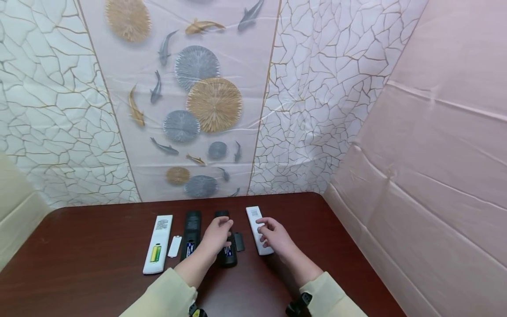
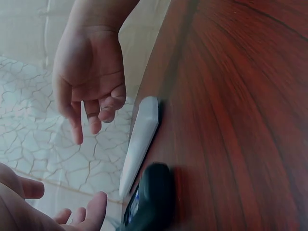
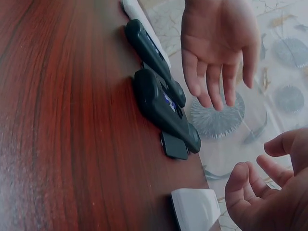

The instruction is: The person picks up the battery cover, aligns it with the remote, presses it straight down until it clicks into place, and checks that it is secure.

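My left hand (image 1: 217, 237) hovers over a black remote control (image 1: 227, 261) whose battery bay lies uncovered, with blue batteries inside. Its fingers are loosely bent and hold nothing. Over a white remote control (image 1: 253, 215) at the right, my right hand (image 1: 275, 237) hangs with relaxed fingers, also holding nothing. The right wrist view shows both palms in the air, apart from the white remote (image 3: 195, 209) and the table. A small black battery cover (image 1: 239, 241) lies against the black remote's right side.
Further left on the dark red wooden table (image 1: 99, 246) lie another black remote (image 1: 193, 220) with blue batteries showing, a white battery cover (image 1: 174, 246) and a white remote (image 1: 161, 224) with green-yellow batteries (image 1: 156, 253). Patterned cloth (image 1: 222, 105) hangs behind the table.
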`<state>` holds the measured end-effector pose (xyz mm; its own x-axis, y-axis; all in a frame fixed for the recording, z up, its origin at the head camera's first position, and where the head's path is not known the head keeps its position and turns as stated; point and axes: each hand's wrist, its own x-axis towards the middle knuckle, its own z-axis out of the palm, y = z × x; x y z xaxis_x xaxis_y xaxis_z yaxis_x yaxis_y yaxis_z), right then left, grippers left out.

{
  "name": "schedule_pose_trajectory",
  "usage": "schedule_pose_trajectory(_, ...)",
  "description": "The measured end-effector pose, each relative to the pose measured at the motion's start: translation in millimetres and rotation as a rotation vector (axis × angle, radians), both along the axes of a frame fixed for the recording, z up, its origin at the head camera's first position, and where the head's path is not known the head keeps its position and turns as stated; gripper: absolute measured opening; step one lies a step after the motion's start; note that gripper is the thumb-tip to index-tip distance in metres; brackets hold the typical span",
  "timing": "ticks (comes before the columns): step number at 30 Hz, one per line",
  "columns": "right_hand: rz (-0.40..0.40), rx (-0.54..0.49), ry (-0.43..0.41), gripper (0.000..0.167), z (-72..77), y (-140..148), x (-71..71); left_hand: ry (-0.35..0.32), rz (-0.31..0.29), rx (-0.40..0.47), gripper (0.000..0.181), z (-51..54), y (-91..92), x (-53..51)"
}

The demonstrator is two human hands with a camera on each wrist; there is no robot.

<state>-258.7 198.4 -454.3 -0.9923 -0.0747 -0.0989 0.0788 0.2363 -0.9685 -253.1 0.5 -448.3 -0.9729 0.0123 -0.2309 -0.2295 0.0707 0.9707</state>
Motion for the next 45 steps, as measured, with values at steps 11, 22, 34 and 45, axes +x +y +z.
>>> schedule_pose_trajectory(11,0.088,0.051,0.04,0.03,3.1,-7,-1.9,0.023,0.012,-0.024,0.049,-0.1,-18.3,2.2)
schedule_pose_trajectory(22,0.258,0.43,0.099,0.026,-0.8,-20,-17.8,0.095,-0.056,-0.406,0.052,-9.6,-18.9,-20.7)
schedule_pose_trajectory(34,0.418,0.99,0.169,0.027,2.7,-56,-38.0,0.073,-0.111,-0.646,0.059,-17.7,-13.7,-49.8)
schedule_pose_trajectory(45,0.498,1.087,0.095,0.042,4.2,-66,-46.3,0.025,-0.179,-0.775,0.067,-16.0,-10.5,-58.9)
